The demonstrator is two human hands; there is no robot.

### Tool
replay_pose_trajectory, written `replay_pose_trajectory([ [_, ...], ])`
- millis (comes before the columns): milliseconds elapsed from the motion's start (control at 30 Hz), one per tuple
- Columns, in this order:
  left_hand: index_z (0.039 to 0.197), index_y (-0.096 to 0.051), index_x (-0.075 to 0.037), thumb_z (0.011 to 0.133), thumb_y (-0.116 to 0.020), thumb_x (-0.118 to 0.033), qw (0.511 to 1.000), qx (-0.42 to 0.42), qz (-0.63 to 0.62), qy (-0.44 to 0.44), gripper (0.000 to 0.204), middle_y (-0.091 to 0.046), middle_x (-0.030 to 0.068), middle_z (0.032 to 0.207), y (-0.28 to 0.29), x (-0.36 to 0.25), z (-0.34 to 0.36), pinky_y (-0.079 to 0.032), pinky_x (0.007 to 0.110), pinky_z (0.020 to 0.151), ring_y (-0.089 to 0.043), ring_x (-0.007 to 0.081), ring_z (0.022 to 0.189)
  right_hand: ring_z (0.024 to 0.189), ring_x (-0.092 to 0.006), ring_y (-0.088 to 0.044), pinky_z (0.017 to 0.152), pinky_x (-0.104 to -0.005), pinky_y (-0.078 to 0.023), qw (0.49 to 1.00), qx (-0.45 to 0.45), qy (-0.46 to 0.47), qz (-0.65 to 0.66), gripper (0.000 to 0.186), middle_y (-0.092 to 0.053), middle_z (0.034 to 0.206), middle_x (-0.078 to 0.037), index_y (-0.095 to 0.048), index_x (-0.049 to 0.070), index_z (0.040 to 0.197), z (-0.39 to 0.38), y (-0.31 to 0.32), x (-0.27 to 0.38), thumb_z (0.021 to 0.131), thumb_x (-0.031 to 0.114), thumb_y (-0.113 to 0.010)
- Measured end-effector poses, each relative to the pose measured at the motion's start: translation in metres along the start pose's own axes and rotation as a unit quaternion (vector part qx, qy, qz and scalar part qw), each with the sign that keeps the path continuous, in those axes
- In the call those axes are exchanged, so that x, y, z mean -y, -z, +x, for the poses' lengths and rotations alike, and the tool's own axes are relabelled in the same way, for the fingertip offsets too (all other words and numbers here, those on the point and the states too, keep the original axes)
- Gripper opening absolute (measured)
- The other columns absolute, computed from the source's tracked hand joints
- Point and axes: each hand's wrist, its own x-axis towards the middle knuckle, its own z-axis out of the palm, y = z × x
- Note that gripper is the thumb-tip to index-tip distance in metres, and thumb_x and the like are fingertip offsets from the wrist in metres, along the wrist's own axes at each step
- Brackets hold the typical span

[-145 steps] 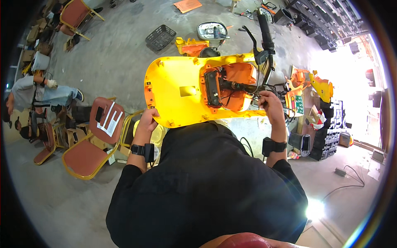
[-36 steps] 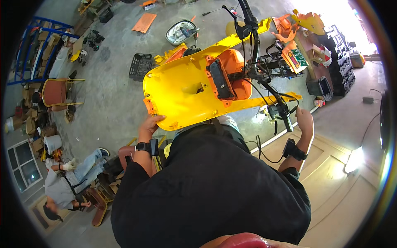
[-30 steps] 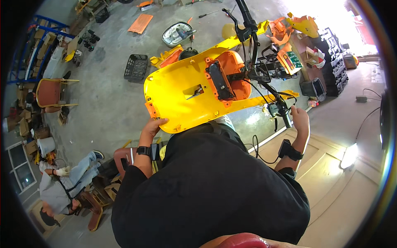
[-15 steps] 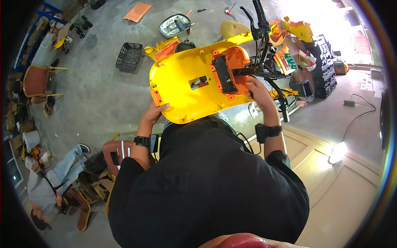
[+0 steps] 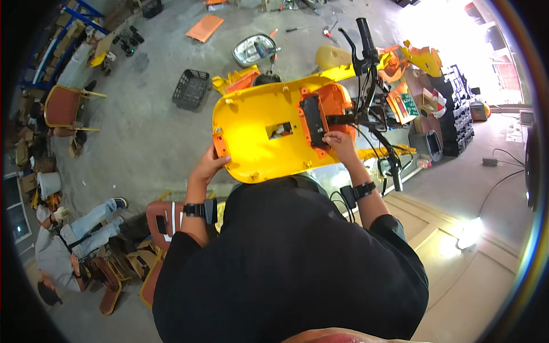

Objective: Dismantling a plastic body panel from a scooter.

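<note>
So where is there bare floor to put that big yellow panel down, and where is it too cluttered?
The widest bare concrete lies left of the yellow panel, between the black crate, the red chair and the left hand. The pale floor at lower right is also open. Around the handlebar and orange parts it is crowded.

Daylit workshop scene, strong fisheye distortion, overexposed upper right.

Daylight enters from the upper right, where the opening behind the black crates is blown out to white. A second glare patch lies on the pale floor at right. The yellow panel is evenly lit and sharp; the black shirt shows almost no detail. Straight edges bend toward the rim, which ends in a dark vignette with colour fringing. The seated person at the left edge appears slightly soft, possibly from lens stretch.
</note>
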Motion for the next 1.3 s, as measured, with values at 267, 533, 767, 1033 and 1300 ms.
replay_pose_trajectory([
  [267,0.129,-0.042,-0.003,0.089,-0.060,-0.016,0.977,-0.206,0.048,-0.039,0.046,-0.058,0.0073,0.113,-0.014,0.011,0.028,-0.049,0.030,0.082,-0.059,0.0189,0.101,0.062,-0.0089,-0.058,0.058,-0.0237,-0.047,0.996,-0.070,0.031,-0.043,0.015,-0.061,0.067,-0.002,-0.063,-0.001,0.090,0.047,-0.026,0.072,0.084,0.013,-0.067],
  [533,0.123,-0.047,-0.002,0.089,-0.056,-0.011,0.970,-0.226,-0.076,-0.057,0.036,-0.061,0.0083,0.107,-0.039,0.006,0.028,-0.049,0.030,0.079,-0.061,0.0185,0.094,0.078,-0.0316,-0.065,0.073,-0.0402,-0.050,0.936,-0.072,0.122,-0.321,0.019,-0.067,0.080,-0.017,-0.066,0.002,0.089,0.116,-0.042,0.061,0.081,0.019,-0.063],
  [767,0.124,-0.047,-0.003,0.090,-0.056,-0.013,0.974,-0.212,-0.058,-0.051,0.037,-0.061,0.0065,0.106,-0.029,0.010,0.033,-0.048,0.030,0.080,-0.061,0.0177,0.093,0.068,-0.0266,-0.066,0.068,-0.0371,-0.051,0.909,-0.075,0.154,-0.379,0.020,-0.068,0.077,-0.015,-0.068,0.001,0.088,0.125,-0.046,0.061,0.081,0.020,-0.064],
  [1033,0.123,-0.047,-0.004,0.089,-0.056,-0.015,0.972,-0.230,-0.001,-0.043,0.037,-0.060,0.0055,0.107,-0.029,0.004,0.023,-0.048,0.030,0.081,-0.060,0.0170,0.092,0.080,-0.0353,-0.063,0.069,-0.0448,-0.049,0.810,0.035,0.263,-0.523,0.016,-0.064,0.077,-0.019,-0.057,0.003,0.092,0.139,-0.052,0.073,0.086,0.016,-0.050],
  [1300,0.118,-0.052,0.000,0.086,-0.058,-0.012,0.970,-0.231,0.019,-0.073,0.035,-0.063,0.0085,0.108,-0.021,0.029,0.043,-0.045,0.030,0.086,-0.060,0.0178,0.097,0.078,-0.0354,-0.065,0.066,-0.0459,-0.052,0.730,0.072,0.315,-0.602,0.016,-0.066,0.081,-0.018,-0.056,0.003,0.092,0.145,-0.034,0.064,0.087,0.017,-0.048],
])
